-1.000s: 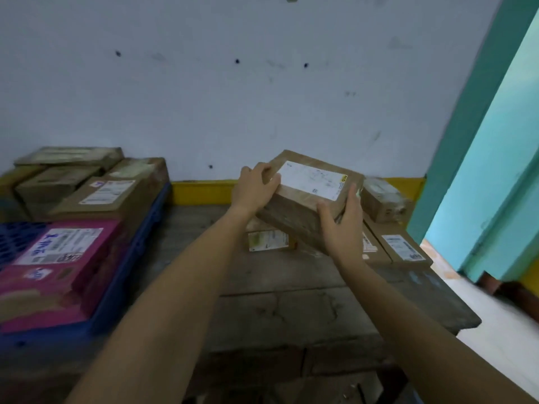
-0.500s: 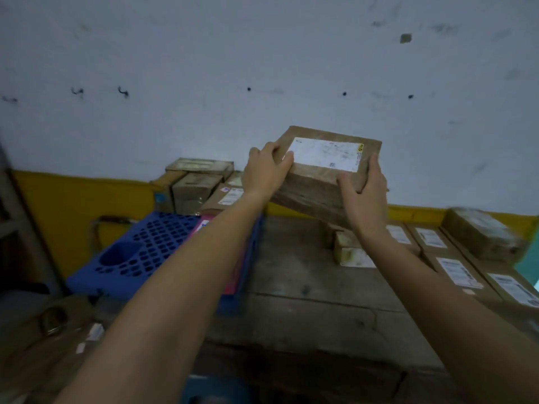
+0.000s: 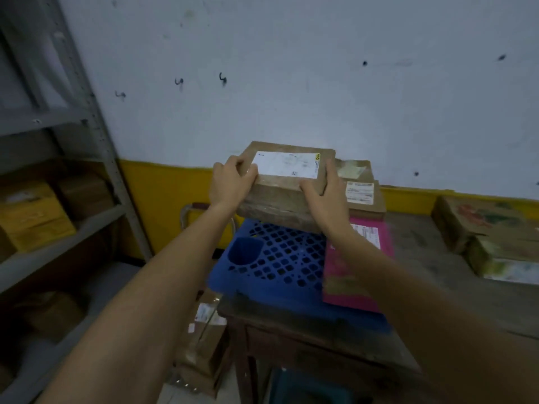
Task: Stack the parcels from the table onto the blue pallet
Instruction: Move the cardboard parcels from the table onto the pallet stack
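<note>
Both hands grip a brown cardboard parcel [image 3: 280, 196] with a white label on top. My left hand [image 3: 230, 183] clasps its left end and my right hand [image 3: 323, 196] its right end. The parcel hangs above the far part of the blue pallet [image 3: 277, 263], which lies on the left end of the wooden table [image 3: 423, 249]. A pink parcel [image 3: 354, 275] lies on the pallet's right side. Behind it on the pallet sit brown labelled parcels [image 3: 363, 193]. More cardboard parcels [image 3: 490, 237] rest on the table at the right.
A grey metal shelf rack [image 3: 96, 158] with yellow and brown boxes [image 3: 35, 217] stands on the left. Brown parcels [image 3: 204, 339] lie on the floor between the rack and the table. The white wall with a yellow band runs close behind the pallet.
I have carried the parcel to the left, from over the table to above the pallet. The view has swung left, bringing the shelf rack into sight.
</note>
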Demonstrator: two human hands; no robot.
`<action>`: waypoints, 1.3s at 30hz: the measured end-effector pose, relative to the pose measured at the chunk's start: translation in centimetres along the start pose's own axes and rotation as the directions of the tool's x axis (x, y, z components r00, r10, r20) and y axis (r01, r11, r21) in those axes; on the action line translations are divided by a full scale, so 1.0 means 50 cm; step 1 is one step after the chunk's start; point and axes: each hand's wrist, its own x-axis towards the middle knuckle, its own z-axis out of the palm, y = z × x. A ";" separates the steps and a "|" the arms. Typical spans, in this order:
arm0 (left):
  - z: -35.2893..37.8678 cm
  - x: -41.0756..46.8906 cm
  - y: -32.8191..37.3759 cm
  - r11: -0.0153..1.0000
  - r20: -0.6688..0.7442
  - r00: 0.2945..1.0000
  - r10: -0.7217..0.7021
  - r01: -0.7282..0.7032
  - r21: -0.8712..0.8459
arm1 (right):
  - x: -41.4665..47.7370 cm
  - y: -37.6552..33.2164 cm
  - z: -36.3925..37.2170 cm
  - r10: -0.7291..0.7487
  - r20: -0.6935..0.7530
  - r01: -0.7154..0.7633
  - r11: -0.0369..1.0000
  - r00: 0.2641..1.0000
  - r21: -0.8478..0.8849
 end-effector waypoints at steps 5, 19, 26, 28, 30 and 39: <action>0.056 0.027 -0.088 0.994 0.092 0.992 -0.088 0.081 0.078 | 0.032 0.052 0.066 0.124 0.114 -0.126 0.992 0.986 0.013; 0.192 0.061 -0.188 0.982 0.354 0.924 -0.148 0.095 0.161 | 0.103 0.164 0.157 0.418 0.273 -0.261 0.845 0.866 -0.466; 0.257 0.112 -0.185 0.986 0.391 0.919 -0.053 -0.015 0.169 | 0.164 0.182 0.166 0.415 0.120 -0.244 0.718 0.902 -0.652; 0.274 0.127 -0.182 0.982 0.412 0.910 -0.043 -0.037 0.183 | 0.182 0.186 0.166 0.428 0.093 -0.264 0.699 0.899 -0.664; 0.288 0.136 -0.179 0.982 0.437 0.899 -0.033 -0.051 0.179 | 0.196 0.192 0.165 0.420 0.072 -0.265 0.686 0.905 -0.678; 0.316 0.161 -0.179 0.990 0.452 0.891 0.033 -0.091 0.107 | 0.238 0.211 0.168 0.392 0.046 -0.261 0.691 0.919 -0.674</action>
